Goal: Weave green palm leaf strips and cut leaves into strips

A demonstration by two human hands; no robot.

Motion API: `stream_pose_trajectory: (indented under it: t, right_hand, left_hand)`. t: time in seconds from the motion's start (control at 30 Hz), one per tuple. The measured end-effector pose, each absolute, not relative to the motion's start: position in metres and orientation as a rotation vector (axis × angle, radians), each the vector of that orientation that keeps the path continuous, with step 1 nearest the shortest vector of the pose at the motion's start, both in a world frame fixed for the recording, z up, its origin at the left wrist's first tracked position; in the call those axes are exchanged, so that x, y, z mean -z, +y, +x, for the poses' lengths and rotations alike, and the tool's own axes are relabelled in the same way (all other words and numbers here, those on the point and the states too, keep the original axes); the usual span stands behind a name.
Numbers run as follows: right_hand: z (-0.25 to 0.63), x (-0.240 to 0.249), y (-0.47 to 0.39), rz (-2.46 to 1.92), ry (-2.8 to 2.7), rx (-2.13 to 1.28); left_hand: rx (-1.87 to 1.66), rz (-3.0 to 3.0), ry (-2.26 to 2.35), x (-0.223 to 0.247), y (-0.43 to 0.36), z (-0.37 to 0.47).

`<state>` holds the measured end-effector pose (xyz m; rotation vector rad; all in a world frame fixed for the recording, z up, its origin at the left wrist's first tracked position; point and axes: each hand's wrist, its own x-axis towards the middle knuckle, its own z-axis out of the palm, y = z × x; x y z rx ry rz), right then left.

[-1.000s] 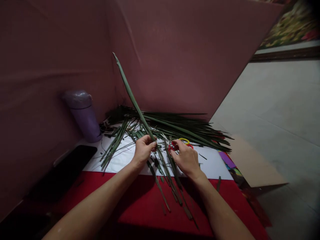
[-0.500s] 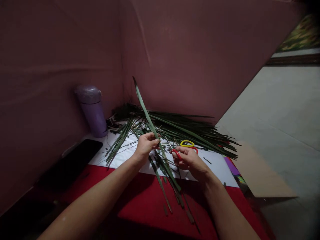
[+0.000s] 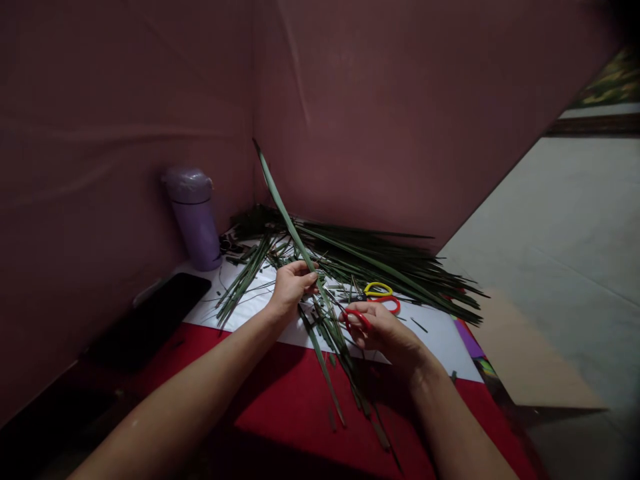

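- While my left hand (image 3: 294, 291) pinches a long leaf (image 3: 283, 210) between fingertips,
- my right hand (image 3: 385, 335) curls fingers around red scissors (image 3: 358, 316);
- piled leaves (image 3: 387, 259) line the surface's (image 3: 435, 341) far edge.

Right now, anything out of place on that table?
Only untidiness: leaf scraps lie scattered across the white sheet, unlike the long leaves piled behind. Purple tumbler seems to lean, possibly lens distortion.

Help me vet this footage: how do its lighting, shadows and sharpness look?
Head view: dim overall, brightest on the white sheet; head view, near edge: shadow darkens the red cloth; head view, left: faint sheen atop the purple tumbler; head view, centre: the held scissors have indistinct blades.
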<state>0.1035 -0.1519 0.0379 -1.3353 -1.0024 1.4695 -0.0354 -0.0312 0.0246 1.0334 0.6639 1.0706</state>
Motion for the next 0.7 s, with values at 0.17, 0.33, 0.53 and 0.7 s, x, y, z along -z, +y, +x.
stream_pose_trajectory:
  t: [0.17,0.33,0.53,0.7]
  right_hand:
    - [0.103,-0.038,-0.152,-1.372,-1.016,-1.458]
    - [0.104,-0.029,-0.149,-1.318,-1.041,-1.459]
    - [0.105,-0.022,-0.145,-1.275,-1.034,-1.442]
    - [0.104,-0.021,-0.145,-1.258,-1.011,-1.445]
  left_hand:
    - [-1.084,1.03,0.663,-0.024,-0.03,-0.035]
    - [-1.087,1.021,0.636,-0.022,-0.031,-0.034]
    - [-1.031,1.0,0.618,-0.022,-0.033,-0.033]
    - [-1.032,1.01,0.621,-0.024,-0.034,-0.034]
